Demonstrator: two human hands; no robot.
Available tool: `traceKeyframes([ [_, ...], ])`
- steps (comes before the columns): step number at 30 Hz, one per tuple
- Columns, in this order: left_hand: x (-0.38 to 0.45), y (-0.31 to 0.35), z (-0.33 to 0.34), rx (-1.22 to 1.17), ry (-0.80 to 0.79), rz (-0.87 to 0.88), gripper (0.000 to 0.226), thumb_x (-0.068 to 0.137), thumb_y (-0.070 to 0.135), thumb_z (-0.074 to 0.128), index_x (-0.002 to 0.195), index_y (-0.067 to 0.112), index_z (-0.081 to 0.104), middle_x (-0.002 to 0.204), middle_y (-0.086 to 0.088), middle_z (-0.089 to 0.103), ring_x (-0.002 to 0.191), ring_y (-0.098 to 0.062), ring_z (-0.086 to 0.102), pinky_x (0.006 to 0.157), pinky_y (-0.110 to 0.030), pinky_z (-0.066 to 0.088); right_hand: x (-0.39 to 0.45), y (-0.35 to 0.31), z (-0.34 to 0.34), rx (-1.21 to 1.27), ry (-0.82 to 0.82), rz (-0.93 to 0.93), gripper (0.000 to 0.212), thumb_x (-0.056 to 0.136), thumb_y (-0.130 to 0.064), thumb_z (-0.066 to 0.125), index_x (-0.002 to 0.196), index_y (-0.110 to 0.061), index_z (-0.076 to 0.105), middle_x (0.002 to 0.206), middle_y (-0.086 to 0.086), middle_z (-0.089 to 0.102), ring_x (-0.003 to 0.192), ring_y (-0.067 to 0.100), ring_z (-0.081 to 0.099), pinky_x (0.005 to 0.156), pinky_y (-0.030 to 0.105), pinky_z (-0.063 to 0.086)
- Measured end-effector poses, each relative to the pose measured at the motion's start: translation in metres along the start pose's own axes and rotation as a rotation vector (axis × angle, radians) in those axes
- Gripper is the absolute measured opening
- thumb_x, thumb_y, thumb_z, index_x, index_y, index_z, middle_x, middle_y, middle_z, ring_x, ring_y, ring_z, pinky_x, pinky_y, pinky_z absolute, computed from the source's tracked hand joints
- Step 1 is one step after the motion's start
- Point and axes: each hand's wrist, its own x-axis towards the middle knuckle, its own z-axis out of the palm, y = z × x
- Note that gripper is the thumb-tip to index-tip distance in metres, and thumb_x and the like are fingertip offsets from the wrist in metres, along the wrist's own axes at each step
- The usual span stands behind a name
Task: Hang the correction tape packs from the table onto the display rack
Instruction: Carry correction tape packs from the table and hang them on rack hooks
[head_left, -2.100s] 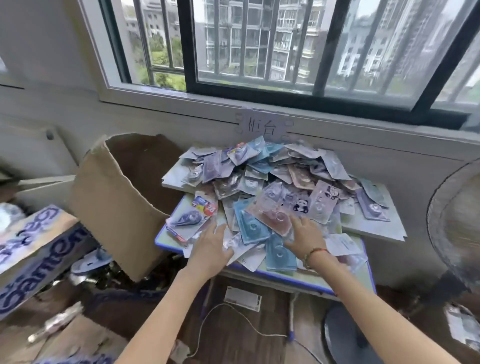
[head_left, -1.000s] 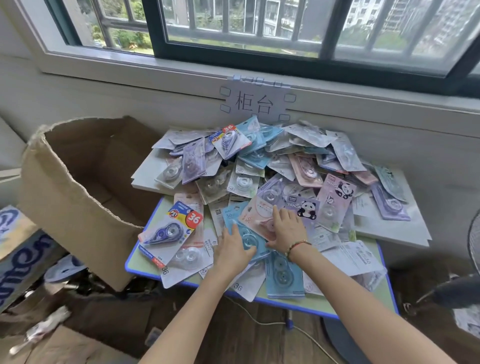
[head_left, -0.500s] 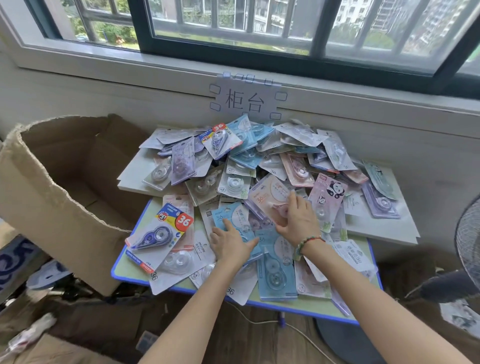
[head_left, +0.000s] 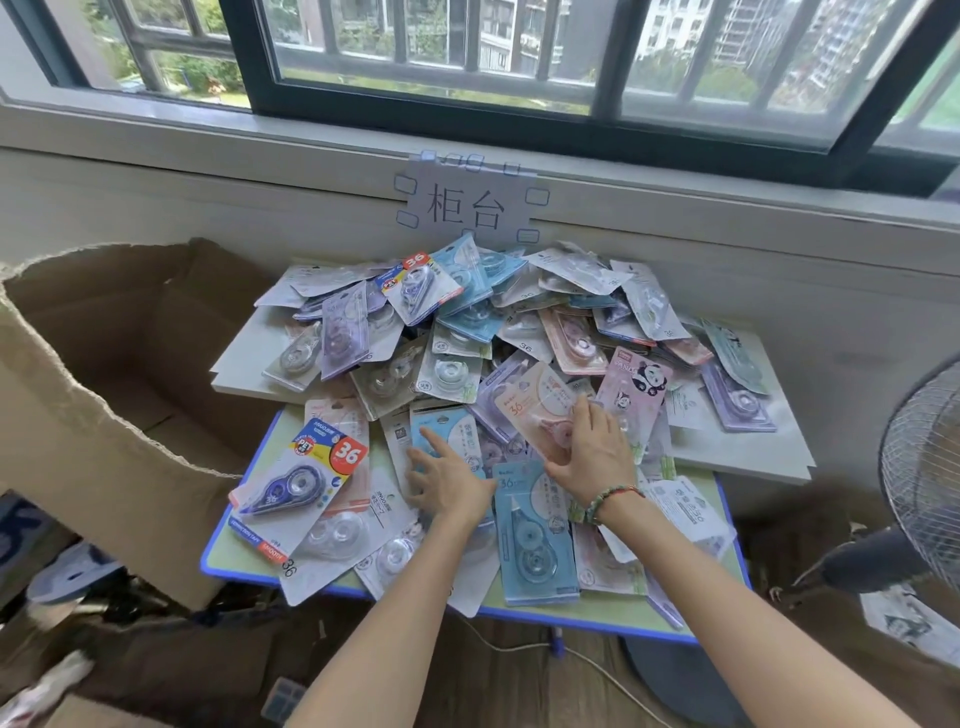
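Many correction tape packs (head_left: 467, 332) lie in a big messy pile on the small table (head_left: 613, 616) under the window (head_left: 519, 62). The right hand (head_left: 592, 457) pinches a pink pack (head_left: 535, 402) with its thumb and fingers and tips it up off the pile. That pack has "36" printed on it. The left hand (head_left: 447, 480) lies flat with straight, spread fingers on a light blue pack (head_left: 452, 431). Just below the right thumb lies another blue pack (head_left: 535, 540), also marked "36", and it reaches close to the near blue edge of the table. Left of the left fingers is a bright pack (head_left: 306, 475) with "PET" and a red "36". Right of the right fingers is a pink pack with pandas (head_left: 634, 387). Some packs hang over the near and left table edges. Past the fingertips, a paper sign (head_left: 467, 208) on the wall reads "柜台". A big open cardboard box (head_left: 104, 395) stands right against the left side of the table. A fan (head_left: 924, 467) stands close on the right side. Bare wooden floor (head_left: 519, 680) with a thin white cord shows in front of the table, by the arms.
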Motion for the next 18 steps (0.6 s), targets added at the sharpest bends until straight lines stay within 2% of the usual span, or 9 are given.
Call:
traceKeyframes([
  [2, 0.000, 0.001, -0.005, -0.062, -0.018, -0.027, 0.119, 0.080, 0.041, 0.075, 0.151, 0.011, -0.016, 0.159, -0.021, -0.004, 0.144, -0.041, 0.014, 0.116, -0.052, 0.022, -0.001, -0.001, -0.002, 0.004, -0.007, 0.004, 0.097, 0.080, -0.044, 0.068, 0.148, -0.004, 0.011, 0.144, 0.011, 0.032, 0.133, 0.026, 0.031, 0.112, 0.033, 0.026],
  [10, -0.007, -0.003, -0.024, -0.241, 0.003, -0.067, 0.120, 0.078, 0.033, 0.078, 0.151, 0.012, -0.015, 0.159, -0.019, -0.004, 0.141, -0.043, 0.018, 0.111, -0.056, 0.029, -0.013, -0.003, -0.014, 0.005, -0.014, 0.011, 0.100, 0.080, -0.047, 0.067, 0.149, -0.005, 0.007, 0.147, 0.011, 0.028, 0.135, 0.026, 0.029, 0.113, 0.035, 0.026],
  [13, -0.020, -0.003, -0.033, -0.234, 0.058, 0.005, 0.122, 0.076, 0.034, 0.079, 0.152, 0.013, -0.014, 0.161, -0.012, -0.004, 0.138, -0.045, 0.026, 0.108, -0.057, 0.032, -0.022, -0.005, -0.021, 0.027, -0.019, 0.053, 0.102, 0.079, -0.050, 0.068, 0.150, -0.007, 0.008, 0.147, 0.011, 0.029, 0.135, 0.027, 0.029, 0.111, 0.037, 0.027],
  [18, -0.046, -0.008, -0.051, -0.229, 0.155, 0.194, 0.128, 0.073, 0.035, 0.081, 0.151, 0.012, -0.019, 0.157, -0.019, 0.005, 0.138, -0.040, 0.027, 0.109, -0.051, 0.034, -0.040, -0.008, -0.042, 0.197, 0.030, 0.216, 0.102, 0.073, -0.052, 0.073, 0.146, -0.009, 0.016, 0.139, 0.014, 0.031, 0.129, 0.030, 0.034, 0.105, 0.041, 0.034],
])
